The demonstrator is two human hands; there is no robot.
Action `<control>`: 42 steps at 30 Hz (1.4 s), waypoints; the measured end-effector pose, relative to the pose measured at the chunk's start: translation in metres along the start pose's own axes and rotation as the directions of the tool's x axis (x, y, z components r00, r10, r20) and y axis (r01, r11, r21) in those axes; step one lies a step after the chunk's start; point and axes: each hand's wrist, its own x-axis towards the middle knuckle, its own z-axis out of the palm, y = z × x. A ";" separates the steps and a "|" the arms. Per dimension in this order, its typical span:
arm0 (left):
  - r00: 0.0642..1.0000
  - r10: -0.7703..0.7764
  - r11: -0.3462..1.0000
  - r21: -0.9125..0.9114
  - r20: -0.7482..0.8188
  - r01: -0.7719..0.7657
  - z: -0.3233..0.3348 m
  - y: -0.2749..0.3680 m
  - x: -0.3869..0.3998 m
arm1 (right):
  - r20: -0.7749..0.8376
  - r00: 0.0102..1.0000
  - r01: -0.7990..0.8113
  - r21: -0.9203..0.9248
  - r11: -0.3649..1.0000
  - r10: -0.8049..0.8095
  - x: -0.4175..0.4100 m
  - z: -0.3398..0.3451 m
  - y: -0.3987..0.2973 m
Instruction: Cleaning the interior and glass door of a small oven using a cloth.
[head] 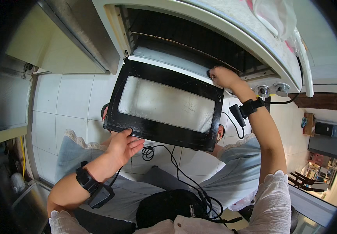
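In front of me a toaster oven stands with its glass door (pixel 165 103) folded down towards my knees. My left hand (pixel 125 146) is at the door's lower left edge, thumb on the black frame and the other fingers beneath it. My right hand (pixel 223 77) is curled at the oven's bottom front, near the right end of the door hinge; a small dark thing shows at its fingertips, too little to name. Inside the oven a wire rack (pixel 183 45) spans the cavity above a grey bottom plate (pixel 168 60).
Silver control knobs (pixel 263 91) sit right of the oven opening, with a black power cord (pixel 285 102) nearby. Plastic bags (pixel 276 17) lie on top of the oven. Coiled black cables (pixel 148 153) hang between my legs. A pale cabinet door (pixel 54 44) is at the left.
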 end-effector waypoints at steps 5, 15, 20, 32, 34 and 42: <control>1.000 -0.006 1.000 -0.005 0.007 0.006 -0.001 0.000 0.001 | -0.022 0.998 0.054 -0.077 0.996 -0.056 -0.002 0.003 0.005; 1.000 0.000 1.000 -0.002 -0.013 0.000 0.006 0.001 -0.007 | -0.030 0.980 0.196 -0.075 0.978 -0.198 0.002 -0.013 -0.014; 1.000 0.003 1.000 -0.001 0.005 -0.003 0.005 0.001 -0.005 | -0.102 0.957 0.271 -0.019 0.962 -0.272 0.009 -0.014 -0.019; 1.000 0.003 1.000 -0.003 -0.007 -0.003 0.007 0.002 -0.008 | -0.141 0.937 0.337 0.138 0.931 -0.318 0.062 -0.021 -0.061; 1.000 0.002 1.000 -0.010 -0.026 -0.002 0.007 0.002 -0.009 | -0.123 0.940 0.334 0.157 0.929 -0.317 0.069 -0.024 -0.068; 0.999 0.010 0.999 -0.040 -0.035 -0.011 0.009 0.004 -0.011 | -0.142 0.925 0.375 0.185 0.908 -0.353 0.089 -0.024 -0.079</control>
